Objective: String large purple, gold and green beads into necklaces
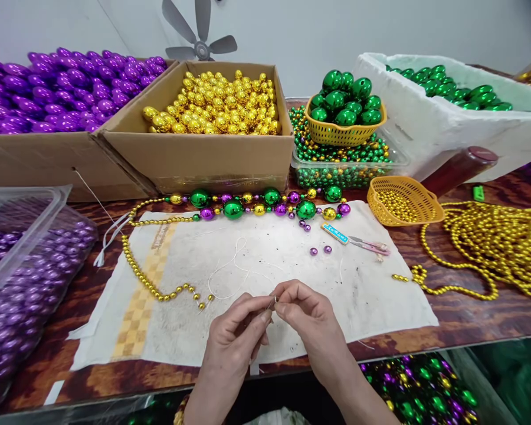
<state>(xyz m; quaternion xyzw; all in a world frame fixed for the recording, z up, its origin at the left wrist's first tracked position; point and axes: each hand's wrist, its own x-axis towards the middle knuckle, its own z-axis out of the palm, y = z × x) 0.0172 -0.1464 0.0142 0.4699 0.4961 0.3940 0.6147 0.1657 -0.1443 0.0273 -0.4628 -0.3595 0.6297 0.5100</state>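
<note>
Dark reddish wood-grain tabletop (487,321) spreads before you, with a plain pale wall (301,35) behind it. Over its middle lies a stained white cloth with a yellow checked band (181,330), probably there to stop beads rolling and make fine thread easier to see. Across the far part of the cloth and its edge, the beaded string of large green, purple and gold beads (232,208) lies doubled back in two rows, apparently parked there so the near cloth stays free for your fingers; its tail of small round gold beads (146,282) curves down the left side. Loops of thin white thread (235,258) lie just beyond your hands. Your left hand (236,333) and right hand (310,319) meet low over the cloth, thumbs and forefingers pinched together on what looks like that thread; whether a needle is there too is too small to tell. Both wrists angle inward, forearms coming from the near edge, and the fingertips nearly touch, seemingly to steady something so fine. Loose round purple beads (314,251) and a small blue-labelled metal cutter (356,239) sit beyond, probably for easy reach.
</note>
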